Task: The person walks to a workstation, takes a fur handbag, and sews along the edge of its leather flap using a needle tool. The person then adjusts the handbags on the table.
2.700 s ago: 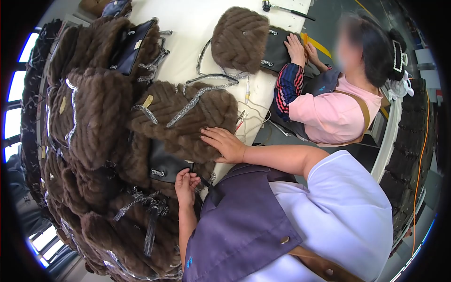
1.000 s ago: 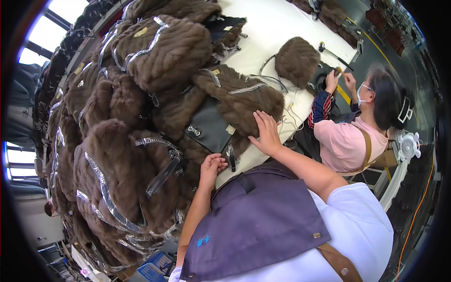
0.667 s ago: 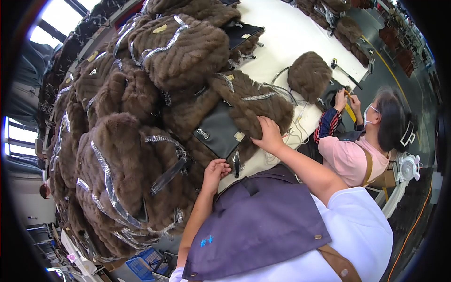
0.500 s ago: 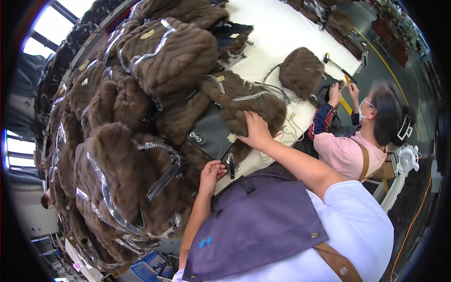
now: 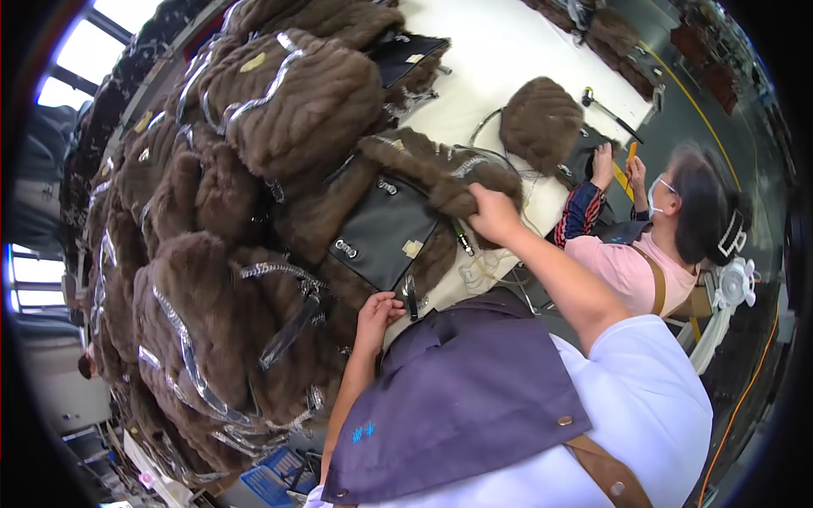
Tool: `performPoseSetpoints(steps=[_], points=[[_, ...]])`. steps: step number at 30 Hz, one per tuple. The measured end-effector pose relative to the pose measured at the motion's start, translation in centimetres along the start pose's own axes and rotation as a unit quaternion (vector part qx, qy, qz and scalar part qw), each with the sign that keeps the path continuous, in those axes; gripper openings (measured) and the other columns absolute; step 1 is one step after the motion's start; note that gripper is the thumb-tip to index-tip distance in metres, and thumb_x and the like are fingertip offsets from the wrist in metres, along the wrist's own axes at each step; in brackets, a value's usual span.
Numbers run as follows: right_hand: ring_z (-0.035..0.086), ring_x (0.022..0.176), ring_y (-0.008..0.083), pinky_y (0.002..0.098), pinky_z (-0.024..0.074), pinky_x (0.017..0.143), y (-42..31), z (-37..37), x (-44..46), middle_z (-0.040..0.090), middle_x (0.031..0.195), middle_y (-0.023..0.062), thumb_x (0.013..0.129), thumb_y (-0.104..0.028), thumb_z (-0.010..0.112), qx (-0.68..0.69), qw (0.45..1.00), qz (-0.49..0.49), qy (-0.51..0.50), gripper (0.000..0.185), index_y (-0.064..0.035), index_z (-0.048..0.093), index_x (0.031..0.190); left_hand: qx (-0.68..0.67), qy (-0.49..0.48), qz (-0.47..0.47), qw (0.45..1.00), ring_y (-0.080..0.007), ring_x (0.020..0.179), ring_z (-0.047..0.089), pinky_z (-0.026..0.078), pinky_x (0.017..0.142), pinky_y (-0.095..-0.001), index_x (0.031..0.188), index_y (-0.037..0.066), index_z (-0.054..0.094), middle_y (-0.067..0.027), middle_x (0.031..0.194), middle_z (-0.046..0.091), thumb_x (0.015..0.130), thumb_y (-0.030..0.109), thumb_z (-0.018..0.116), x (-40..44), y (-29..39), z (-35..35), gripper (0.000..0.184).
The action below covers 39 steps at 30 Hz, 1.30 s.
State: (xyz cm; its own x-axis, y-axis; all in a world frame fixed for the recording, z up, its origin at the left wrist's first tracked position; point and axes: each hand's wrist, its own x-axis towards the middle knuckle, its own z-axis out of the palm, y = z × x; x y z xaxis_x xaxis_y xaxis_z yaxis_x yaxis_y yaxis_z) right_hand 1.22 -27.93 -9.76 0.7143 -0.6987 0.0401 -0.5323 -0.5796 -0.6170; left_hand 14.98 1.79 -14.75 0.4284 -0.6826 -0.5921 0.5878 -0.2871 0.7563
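Note:
A brown fur bag lies in front of me, its smooth black panel (image 5: 385, 233) facing up with metal rings and a small yellowish patch on it. My right hand (image 5: 495, 216) is closed on the edge of the bag's fur flap (image 5: 453, 196), which is folded back off the panel. At the panel's lower corner, the fingers of my left hand (image 5: 378, 317) are closed on its edge. A dark strap end (image 5: 412, 298) hangs beside those fingers. Wrapped chain lies partly hidden in the fur above the flap.
Many fur bags (image 5: 296, 106) with plastic-wrapped chains are heaped to the left. Another fur piece (image 5: 542, 123) and a hammer (image 5: 611, 114) lie on the white table (image 5: 491, 42). A co-worker in pink (image 5: 614, 267) sits at the right, holding an orange-handled tool (image 5: 632, 151).
My right hand has gone from lying on the fur and panel edge to gripping the flap, pulling it up and right. More of the black panel shows. My left hand stays at the corner.

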Motion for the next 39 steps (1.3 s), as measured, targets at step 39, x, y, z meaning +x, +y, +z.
performPoseSetpoints(steps=[39], points=[[0.061,0.089,0.0189,0.0318,0.0482,0.084,20.6,-28.9,10.1,0.063,0.1,0.0098,0.074,-0.023,0.065,0.538,0.831,0.138,-0.003,0.047,0.0028,0.056,0.111,-0.058,0.065,0.01,0.996,-0.0179,0.089,0.06,0.051,0.077,-0.0303,0.113,0.002,0.05,-0.0093,0.1,0.058,0.093,0.014,0.049,1.6,3.9,0.0,0.023]])
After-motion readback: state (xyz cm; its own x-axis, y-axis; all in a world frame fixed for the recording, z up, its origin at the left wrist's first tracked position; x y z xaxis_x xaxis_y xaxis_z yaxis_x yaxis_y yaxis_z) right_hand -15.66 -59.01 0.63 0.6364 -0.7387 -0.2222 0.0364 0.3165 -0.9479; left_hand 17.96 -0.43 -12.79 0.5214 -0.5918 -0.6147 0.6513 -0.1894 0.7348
